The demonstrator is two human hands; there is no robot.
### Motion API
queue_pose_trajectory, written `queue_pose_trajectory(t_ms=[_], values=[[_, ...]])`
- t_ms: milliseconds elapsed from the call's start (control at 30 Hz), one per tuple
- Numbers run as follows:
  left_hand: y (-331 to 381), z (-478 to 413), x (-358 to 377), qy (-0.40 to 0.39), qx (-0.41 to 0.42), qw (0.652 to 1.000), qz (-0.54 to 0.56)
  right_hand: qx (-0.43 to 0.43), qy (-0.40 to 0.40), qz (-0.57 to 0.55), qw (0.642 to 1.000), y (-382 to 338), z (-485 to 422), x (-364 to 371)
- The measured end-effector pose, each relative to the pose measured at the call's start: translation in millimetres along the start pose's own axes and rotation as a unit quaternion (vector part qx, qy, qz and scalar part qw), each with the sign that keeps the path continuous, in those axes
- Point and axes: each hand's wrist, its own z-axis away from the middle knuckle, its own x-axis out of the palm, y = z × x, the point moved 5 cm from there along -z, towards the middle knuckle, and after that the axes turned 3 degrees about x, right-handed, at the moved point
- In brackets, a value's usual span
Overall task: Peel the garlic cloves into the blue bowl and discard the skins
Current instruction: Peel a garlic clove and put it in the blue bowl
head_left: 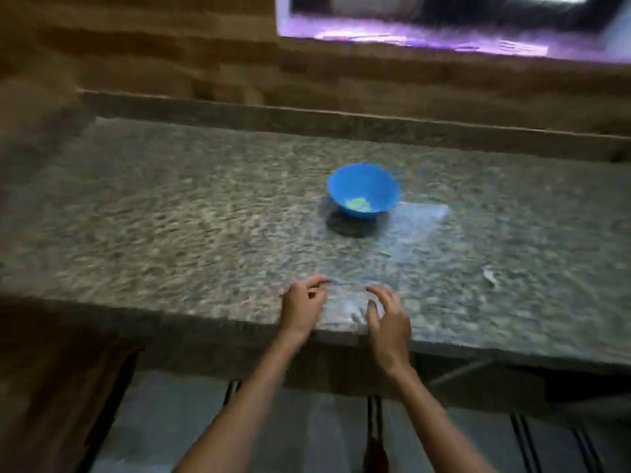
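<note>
A speckled granite counter (170, 216) fills the blurred frame. At its near edge, lower centre, the left hand (302, 303) is curled; I cannot tell whether it pinches the clear plastic sheet (416, 230). The right hand (389, 317) hovers loose and empty. At centre frame, the blue bowl (345, 186) holds pale cloves (356, 203), probably set back from the skins.

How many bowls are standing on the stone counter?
1. The blue bowl stands near the middle of the counter, on the far left part of a clear plastic sheet. The blurred picture shows no other.
</note>
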Motion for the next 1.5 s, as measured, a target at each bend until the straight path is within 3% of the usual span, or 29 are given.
queue_pose_trajectory(t_ms=[133,267,400,500,600,700,767,833,867,900,967,1067,1167,1233,1300,1500], values=[[36,-61,104,-0.068,0.102,0.98,-0.154,0.034,0.046,0.063,0.996,72,-54,-71],[35,-99,158,-0.168,0.215,0.923,-0.273,0.06,0.079,0.1,0.99,108,-87,-110],[45,-92,150,-0.133,0.334,0.889,-0.285,0.105,0.137,0.149,0.974,127,-105,-137],[84,-106,133,-0.048,0.387,0.897,-0.206,0.196,0.138,0.202,0.949,143,-118,-148],[118,-172,116,0.042,0.286,0.941,-0.175,0.245,0.088,0.213,0.942,154,-127,-143],[108,-228,125,-0.042,0.145,0.949,-0.277,0.24,0.118,0.194,0.944,155,-132,-143],[115,-226,132,-0.046,0.149,0.95,-0.271,0.25,0.152,0.142,0.946,152,-130,-144],[136,-192,141,-0.019,0.214,0.962,-0.17,0.26,0.186,0.045,0.947,145,-125,-141],[139,-170,151,-0.05,0.199,0.974,-0.099,0.253,0.19,0.003,0.948,139,-123,-137],[135,-149,166,-0.116,0.144,0.982,-0.037,0.24,0.185,-0.023,0.953,130,-122,-131],[116,-110,199,-0.25,0.007,0.967,0.044,0.21,0.17,-0.036,0.962,114,-120,-117],[99,-93,218,-0.252,-0.061,0.959,0.114,0.183,0.151,-0.043,0.971,98,-121,-108],[97,-94,213,-0.209,-0.085,0.96,0.165,0.188,0.087,-0.133,0.969,103,-123,-104],[99,-93,209,-0.209,-0.073,0.961,0.166,0.232,0.034,-0.285,0.929,109,-126,-103],[102,-95,206,-0.214,-0.032,0.968,0.124,0.264,-0.004,-0.364,0.893,109,-129,-106],[103,-96,202,-0.195,-0.053,0.969,0.142,0.249,-0.112,-0.362,0.891,106,-142,-114]])
